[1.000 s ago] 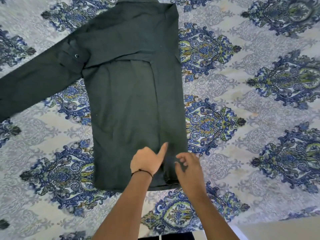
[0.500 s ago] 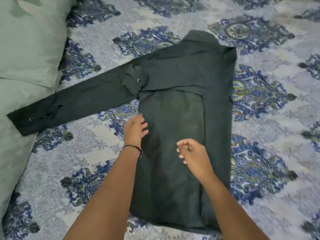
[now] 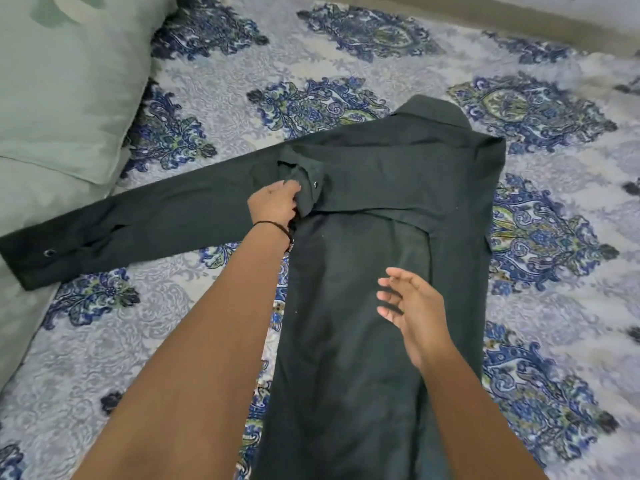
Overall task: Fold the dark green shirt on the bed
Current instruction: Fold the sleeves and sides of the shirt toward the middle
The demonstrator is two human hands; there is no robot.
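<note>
The dark green shirt (image 3: 374,258) lies back up on the patterned bed sheet (image 3: 540,341), collar at the far end. Its right side is folded in over the back, and a cuff with a snap rests near the left shoulder. The left sleeve (image 3: 138,226) stretches flat out to the left. My left hand (image 3: 275,204) grips a bunch of fabric at the left shoulder, beside that cuff. My right hand (image 3: 410,308) hovers over the middle of the shirt's back with fingers spread, holding nothing.
A pale green pillow (image 3: 65,74) sits at the far left, and pale green bedding (image 3: 20,289) runs down the left edge under the sleeve's cuff. The bed's far edge (image 3: 485,19) shows at the top right.
My left hand moved up from the shirt's left side edge to the shoulder and closed on the fabric there. My right hand opened its fingers over the back. The view shifted closer.
</note>
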